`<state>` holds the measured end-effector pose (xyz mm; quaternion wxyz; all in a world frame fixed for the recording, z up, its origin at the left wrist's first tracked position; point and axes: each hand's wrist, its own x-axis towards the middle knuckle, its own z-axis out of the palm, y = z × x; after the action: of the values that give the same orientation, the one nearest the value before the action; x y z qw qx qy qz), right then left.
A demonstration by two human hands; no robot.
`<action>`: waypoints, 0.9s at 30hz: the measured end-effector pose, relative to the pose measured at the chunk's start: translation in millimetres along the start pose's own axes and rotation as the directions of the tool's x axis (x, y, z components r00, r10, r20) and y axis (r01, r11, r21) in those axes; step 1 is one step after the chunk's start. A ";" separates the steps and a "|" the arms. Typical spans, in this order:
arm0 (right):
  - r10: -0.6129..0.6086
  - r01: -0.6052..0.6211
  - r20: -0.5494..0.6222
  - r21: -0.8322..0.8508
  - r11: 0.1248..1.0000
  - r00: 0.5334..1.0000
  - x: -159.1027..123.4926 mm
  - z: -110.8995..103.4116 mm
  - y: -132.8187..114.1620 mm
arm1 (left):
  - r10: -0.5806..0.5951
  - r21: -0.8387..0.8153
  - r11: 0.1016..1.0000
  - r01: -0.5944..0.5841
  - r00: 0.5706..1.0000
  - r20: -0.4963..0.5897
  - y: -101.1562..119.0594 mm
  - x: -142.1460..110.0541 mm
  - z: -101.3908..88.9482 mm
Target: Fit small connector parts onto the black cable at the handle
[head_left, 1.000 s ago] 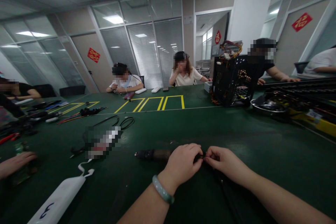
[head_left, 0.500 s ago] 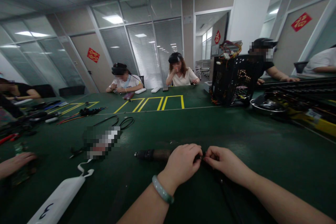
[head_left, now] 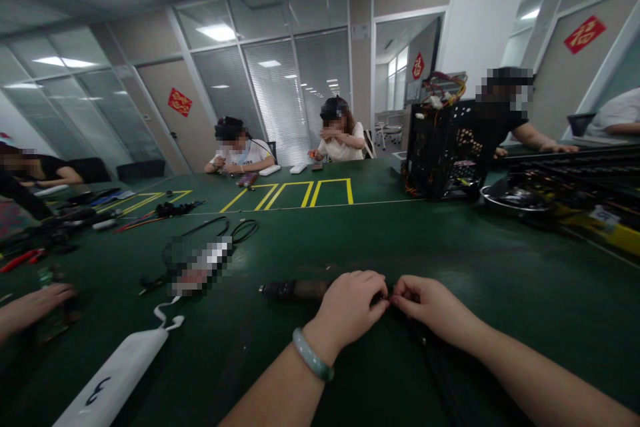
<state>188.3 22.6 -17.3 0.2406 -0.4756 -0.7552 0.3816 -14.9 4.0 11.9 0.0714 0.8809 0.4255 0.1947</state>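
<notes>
A dark electric screwdriver [head_left: 300, 291] lies on the green table, its metal tip pointing left. My left hand [head_left: 347, 310], with a pale green bangle above its wrist, is closed over the rear end of the tool. Close beside it, my right hand [head_left: 425, 303] has its thumb and fingers pinched at the tool's end, where a black cable [head_left: 433, 360] runs down toward me. The fingertips of both hands nearly touch. What exactly sits between them is dark and mostly hidden.
A white power strip [head_left: 117, 373] lies at the lower left, near another person's hand [head_left: 45, 307]. Beyond it are black cables [head_left: 245, 230]. At the right stand a black computer case [head_left: 440, 150] and a metal bowl [head_left: 515, 200]. Several people sit around the table [head_left: 300, 240].
Both hands stay at the end of the screwdriver, with only a slight shift of the fingers. The view has moved a little. Across the table, one person's arm has changed position.
</notes>
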 end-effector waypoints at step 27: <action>-0.011 0.012 0.003 -0.036 0.999 1.000 -1.8 -3.1 -1.0 | -0.022 -0.012 1.000 0.022 1.000 -0.019 -1.6 0.6 3.7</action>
<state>190.8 21.8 -14.6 0.2332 -0.4751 -0.7650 0.3669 -14.2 5.6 8.2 0.0747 0.8738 0.4345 0.2050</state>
